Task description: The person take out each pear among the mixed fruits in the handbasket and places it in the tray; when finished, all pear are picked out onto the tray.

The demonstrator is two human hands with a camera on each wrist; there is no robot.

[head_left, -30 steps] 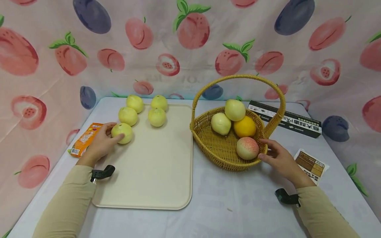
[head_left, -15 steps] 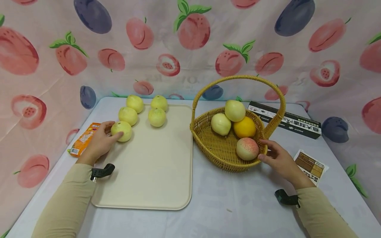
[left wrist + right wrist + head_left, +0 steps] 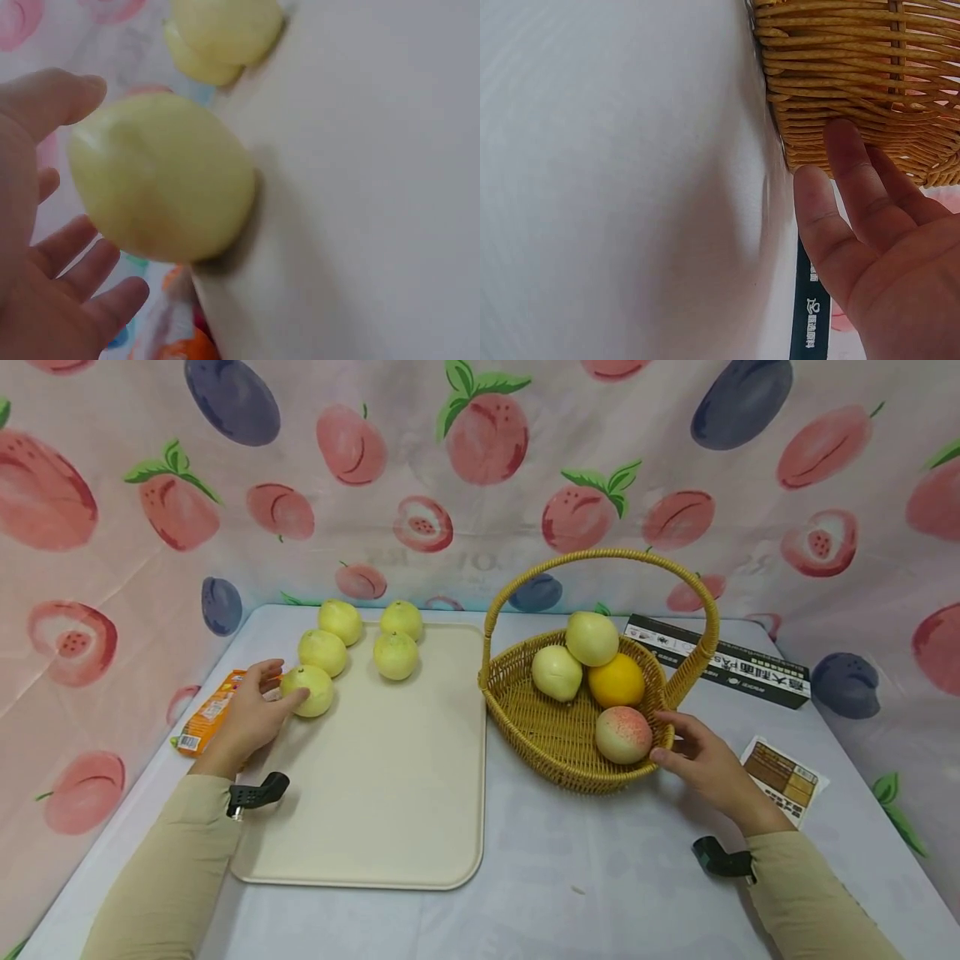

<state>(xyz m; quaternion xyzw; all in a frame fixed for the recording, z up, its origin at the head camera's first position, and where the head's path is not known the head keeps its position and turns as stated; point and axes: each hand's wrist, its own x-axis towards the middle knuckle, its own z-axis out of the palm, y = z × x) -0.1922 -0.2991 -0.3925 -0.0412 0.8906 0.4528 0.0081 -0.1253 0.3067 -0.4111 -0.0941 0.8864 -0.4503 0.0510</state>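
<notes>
In the head view my left hand is beside the nearest pale yellow-green round fruit at the tray's left edge. The left wrist view shows its fingers spread apart around that fruit, the thumb near its upper side. My right hand holds the right rim of the wicker basket, thumb and index finger over the rim. In the right wrist view, other fingers lie against the basket's woven outside. The basket carries a peach, an orange and two pale fruits.
Several more yellow-green fruits stand at the back left of the beige tray. An orange packet lies left of the tray. A long dark box and a brown-and-white packet lie right of the basket. A fruit-print cloth hangs behind.
The nearest yellow-green fruit shifted slightly away from me on the tray's edge. My left fingers have since loosened and spread away from it. My right hand and the basket stay put.
</notes>
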